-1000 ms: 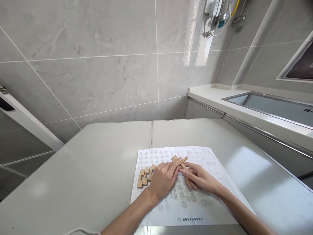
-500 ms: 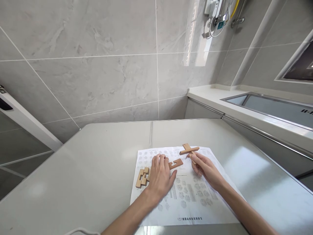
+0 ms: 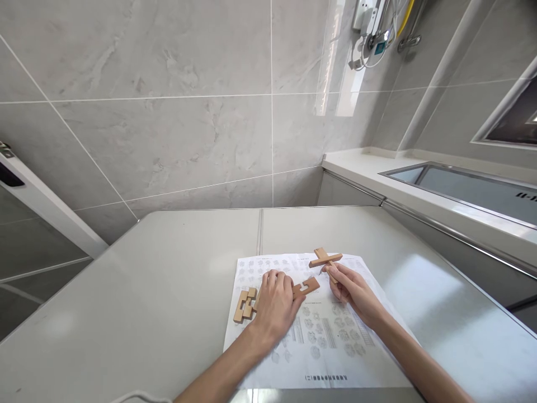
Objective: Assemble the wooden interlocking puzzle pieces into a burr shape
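Note:
On a printed instruction sheet (image 3: 293, 358), my left hand (image 3: 274, 299) rests palm down, its fingers curled over the near end of a notched wooden puzzle piece (image 3: 309, 286). That end is hidden beneath the hand; the notched end sticks out to the right. More light wooden puzzle pieces (image 3: 241, 307) lie just left of this hand, partly covered by it. My right hand (image 3: 348, 285) pinches the lower end of two wooden puzzle pieces joined in a cross (image 3: 322, 258), held above the sheet's upper right part.
The sheet lies on a pale folding table (image 3: 188, 257) with a seam across it. Behind stands a grey tiled wall (image 3: 168, 140). A white counter (image 3: 356, 159) with a sink runs along the right. Sockets and cables (image 3: 369, 33) hang on the wall. A white cable (image 3: 140, 396) shows at the bottom edge.
The notched piece under my left hand has slid slightly right and turned a little, with the thumb now closer to it. My right hand keeps its cross-shaped pieces nearly still.

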A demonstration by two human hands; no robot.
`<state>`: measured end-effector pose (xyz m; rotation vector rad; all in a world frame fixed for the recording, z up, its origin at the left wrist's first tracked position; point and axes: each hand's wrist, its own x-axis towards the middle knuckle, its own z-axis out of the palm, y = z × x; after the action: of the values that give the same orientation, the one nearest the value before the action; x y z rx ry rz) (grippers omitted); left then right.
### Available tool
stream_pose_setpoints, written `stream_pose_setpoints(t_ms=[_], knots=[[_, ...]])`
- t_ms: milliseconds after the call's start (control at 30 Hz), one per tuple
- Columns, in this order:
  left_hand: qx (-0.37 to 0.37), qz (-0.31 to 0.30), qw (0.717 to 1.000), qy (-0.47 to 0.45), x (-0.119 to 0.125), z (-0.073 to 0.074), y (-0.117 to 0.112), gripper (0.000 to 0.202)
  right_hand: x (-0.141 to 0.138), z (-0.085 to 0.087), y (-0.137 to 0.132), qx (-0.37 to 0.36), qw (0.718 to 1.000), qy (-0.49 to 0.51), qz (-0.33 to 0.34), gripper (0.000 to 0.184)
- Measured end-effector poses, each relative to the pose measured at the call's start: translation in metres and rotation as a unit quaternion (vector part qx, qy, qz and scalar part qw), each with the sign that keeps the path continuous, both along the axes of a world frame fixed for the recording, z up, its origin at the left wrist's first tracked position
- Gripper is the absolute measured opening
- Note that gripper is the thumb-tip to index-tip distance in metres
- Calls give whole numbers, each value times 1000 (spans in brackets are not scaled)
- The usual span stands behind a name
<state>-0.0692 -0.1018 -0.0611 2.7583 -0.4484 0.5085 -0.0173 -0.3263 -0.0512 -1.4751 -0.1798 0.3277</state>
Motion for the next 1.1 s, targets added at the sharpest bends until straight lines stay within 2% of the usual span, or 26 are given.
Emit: stream_pose_setpoints(t_ms=[100,200,300,400,533,667,800,933,1100], knots=[[-24,-11,1000,8,0,-3,-1,16,0,1,0,4,1000,2,-2,54],[-63,-22,998,16,1,-2,-2,25,0,1,0,14,1000,6,-1,54],[-122,-32,991,35,0,5,-1,34,1,1,-1,34,999,18,0,51],[-204,-45,975,75,-3,18,0,34,4,-1,-3,65,997,29,-7,47],[-337,-80,925,153,-5,32,-1,35,7,-1,-4,110,993,41,-8,43],[-461,-129,847,234,-5,39,-6,42,5,1,-4,139,988,67,31,45],[-538,-159,780,277,-5,40,-9,44,1,2,-1,151,980,92,87,46],[-575,-171,746,291,-6,42,-9,47,-4,2,3,155,975,106,117,42],[-586,-188,728,303,-7,42,-11,47,-6,4,5,163,971,115,129,37]])
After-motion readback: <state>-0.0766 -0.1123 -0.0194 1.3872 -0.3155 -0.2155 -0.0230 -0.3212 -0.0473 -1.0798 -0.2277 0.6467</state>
